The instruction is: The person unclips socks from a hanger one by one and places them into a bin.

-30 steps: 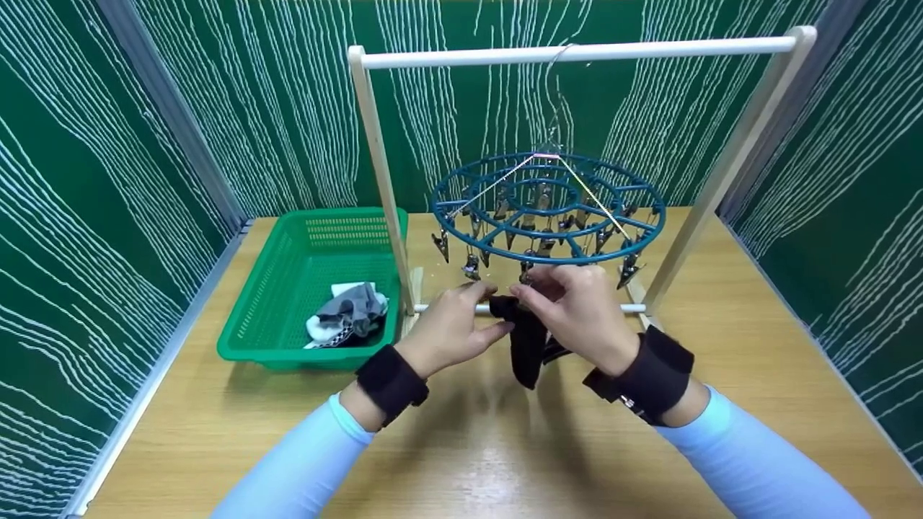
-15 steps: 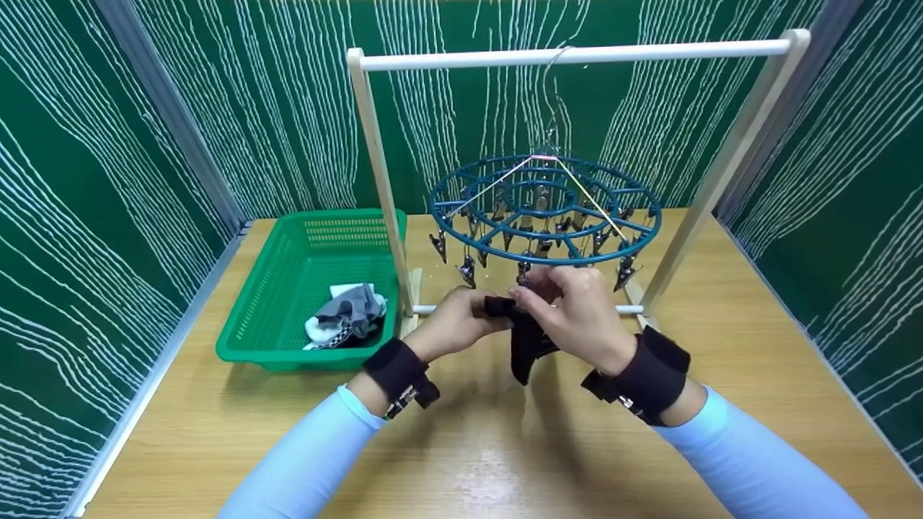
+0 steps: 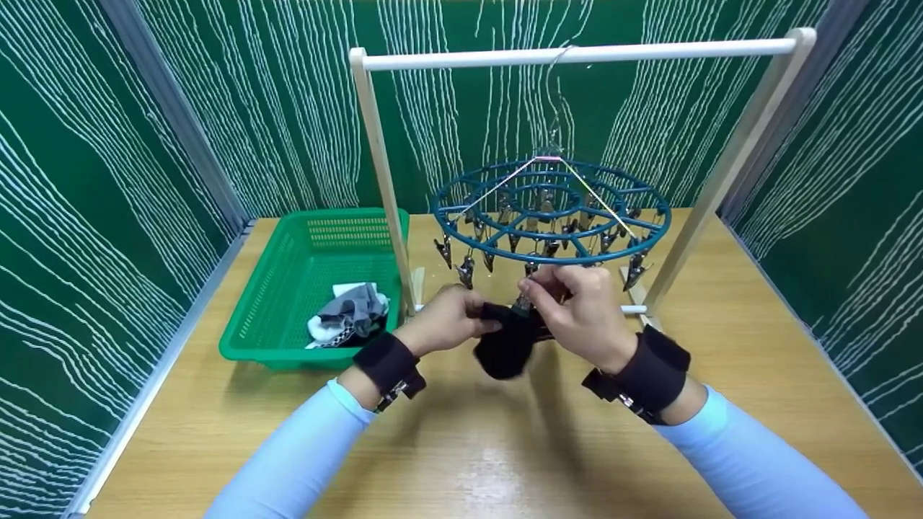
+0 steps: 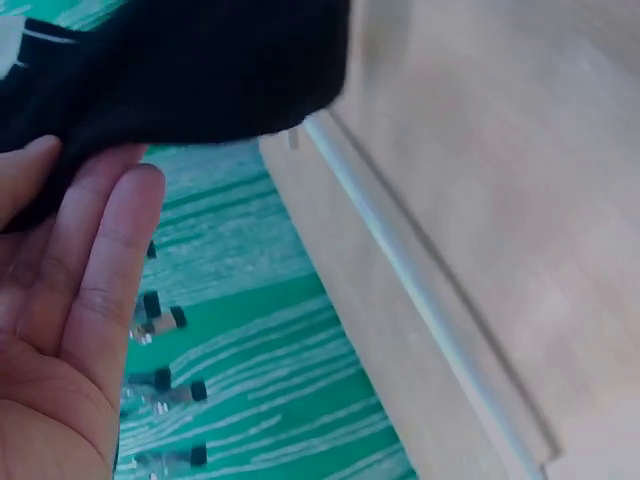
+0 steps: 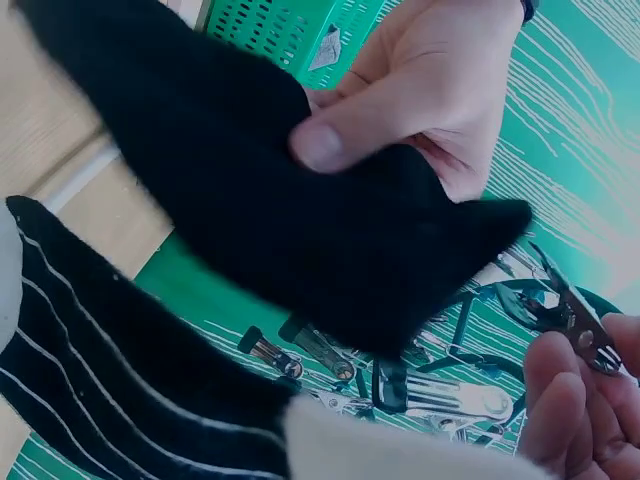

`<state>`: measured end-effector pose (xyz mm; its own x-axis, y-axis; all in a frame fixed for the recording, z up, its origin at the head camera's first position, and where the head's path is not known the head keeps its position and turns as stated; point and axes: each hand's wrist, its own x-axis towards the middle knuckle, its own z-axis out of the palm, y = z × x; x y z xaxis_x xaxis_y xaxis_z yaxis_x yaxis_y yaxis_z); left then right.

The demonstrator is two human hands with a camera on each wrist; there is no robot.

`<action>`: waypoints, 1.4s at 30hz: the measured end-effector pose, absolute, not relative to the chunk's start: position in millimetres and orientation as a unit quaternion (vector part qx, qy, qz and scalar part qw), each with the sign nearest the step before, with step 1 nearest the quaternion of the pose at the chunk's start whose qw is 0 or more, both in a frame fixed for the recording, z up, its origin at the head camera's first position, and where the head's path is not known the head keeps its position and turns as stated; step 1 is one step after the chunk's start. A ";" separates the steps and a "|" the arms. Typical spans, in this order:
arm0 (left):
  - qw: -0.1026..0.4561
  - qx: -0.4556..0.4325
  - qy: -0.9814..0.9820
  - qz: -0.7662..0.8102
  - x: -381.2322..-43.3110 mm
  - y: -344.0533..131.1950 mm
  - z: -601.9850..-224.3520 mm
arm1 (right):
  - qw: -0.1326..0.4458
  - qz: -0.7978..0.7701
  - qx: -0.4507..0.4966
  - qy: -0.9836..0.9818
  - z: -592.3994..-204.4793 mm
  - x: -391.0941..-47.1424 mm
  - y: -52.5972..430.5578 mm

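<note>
A black sock [image 3: 505, 353] hangs below the round hanger's front rim. My left hand [image 3: 451, 317] pinches its upper edge, with the thumb pressing on the fabric in the right wrist view. My right hand [image 3: 584, 313] pinches a metal clip [image 5: 575, 320] between thumb and fingers, and the clip's jaws look spread. Close to those jaws, the sock's pointed corner appears apart from them. Loose fingers of the left hand [image 4: 90, 290] extend under the sock in the left wrist view. A black sock with white stripes [image 5: 130, 350] hangs nearby, partly hidden behind the right hand in the head view.
The blue-green round hanger [image 3: 551, 257] carries several metal clips and hangs from a white bar [image 3: 461, 59] on a wooden frame. A green basket [image 3: 252, 303] at left holds grey and white cloth items [image 3: 353, 310]. Green walls stand around the wooden table [image 3: 461, 461].
The black sock has swung leftward and now shows broader below my left hand. That hand has shifted its grip on the sock's upper edge. My right hand stays nearly in place at the clip.
</note>
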<state>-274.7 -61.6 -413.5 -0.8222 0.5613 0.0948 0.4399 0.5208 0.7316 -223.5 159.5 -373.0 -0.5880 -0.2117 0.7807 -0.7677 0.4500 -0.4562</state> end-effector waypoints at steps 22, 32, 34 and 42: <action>-0.013 0.162 0.934 0.317 -290.8 -170.5 -348.0 | 0.289 0.449 0.273 -0.800 -371.0 -222.5 160.1; -0.063 0.134 0.956 0.252 -302.4 -219.3 -310.7 | 0.297 0.440 0.258 -0.807 -372.9 -222.2 160.0; -0.069 0.125 0.961 0.236 -305.9 -227.5 -309.4 | 0.302 0.434 0.258 -0.809 -372.8 -222.2 160.0; -0.070 0.103 0.970 0.211 -329.2 -247.6 -328.6 | 0.286 0.441 0.248 -0.813 -371.4 -220.1 159.4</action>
